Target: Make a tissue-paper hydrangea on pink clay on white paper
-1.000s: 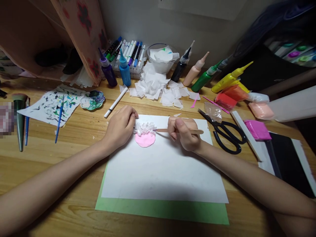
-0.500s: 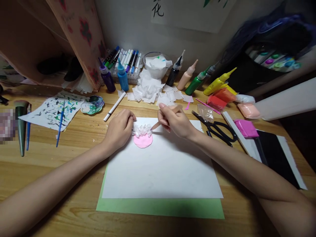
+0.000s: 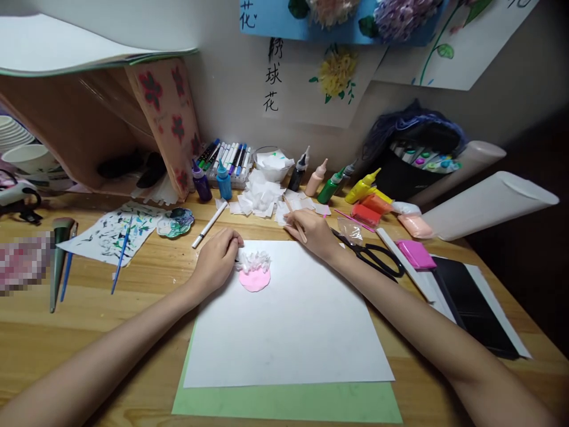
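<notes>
Centre frame: pink disc [image 3: 255, 280], upper part under white ruffles [image 3: 254, 261], lower part still bare. Right hand [image 3: 312, 230] pinches wooden stick [image 3: 301, 233]; left hand [image 3: 217, 256] curled beside ruffles, grip unclear.

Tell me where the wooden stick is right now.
In the head view, the wooden stick is just right of center, held in the right hand near the white paper scraps.

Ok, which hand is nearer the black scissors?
Right. The right hand is just left of the black scissors; the left hand is farther off, by the pink disc.
</notes>
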The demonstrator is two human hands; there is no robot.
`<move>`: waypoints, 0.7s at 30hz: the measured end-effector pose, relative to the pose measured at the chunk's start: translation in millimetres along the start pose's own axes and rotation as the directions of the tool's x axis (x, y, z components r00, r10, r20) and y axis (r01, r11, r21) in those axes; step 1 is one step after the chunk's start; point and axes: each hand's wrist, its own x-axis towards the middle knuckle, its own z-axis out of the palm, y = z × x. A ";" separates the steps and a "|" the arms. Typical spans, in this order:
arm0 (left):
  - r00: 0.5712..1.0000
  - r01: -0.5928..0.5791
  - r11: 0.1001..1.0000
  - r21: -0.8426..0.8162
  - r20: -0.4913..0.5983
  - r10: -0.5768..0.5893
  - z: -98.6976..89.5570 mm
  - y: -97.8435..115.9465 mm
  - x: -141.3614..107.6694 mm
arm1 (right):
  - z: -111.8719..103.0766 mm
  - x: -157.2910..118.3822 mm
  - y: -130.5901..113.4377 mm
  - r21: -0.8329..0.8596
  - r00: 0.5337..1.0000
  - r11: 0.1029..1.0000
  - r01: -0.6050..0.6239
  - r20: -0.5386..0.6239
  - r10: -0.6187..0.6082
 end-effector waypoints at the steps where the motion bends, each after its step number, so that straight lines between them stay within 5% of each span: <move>1: 1.000 0.001 1.000 -0.008 0.005 -0.001 -0.5 -0.3 0.1 | 3.9 3.3 1.5 -0.020 1.000 1.000 0.002 0.010 -0.002; 6: 0.998 -0.019 0.999 -0.027 0.058 0.021 -3.2 -4.6 2.4 | 5.6 10.8 0.8 -0.068 0.999 0.998 -0.010 -0.047 0.006; 12: 0.964 -0.179 0.983 -0.042 0.194 0.184 -7.2 -8.2 10.7 | -24.0 -1.1 -20.6 0.235 0.958 0.960 -0.150 -0.208 0.200; 16: 0.934 -0.250 0.968 -0.018 0.259 0.246 -9.5 -8.0 18.4 | -37.5 -10.8 -22.7 0.478 0.912 0.832 -0.280 -0.136 0.386; 21: 0.886 -0.324 0.946 -0.018 0.343 0.310 -10.1 -12.5 33.6 | -43.9 -21.9 -10.7 0.398 0.878 0.828 -0.394 -0.103 0.467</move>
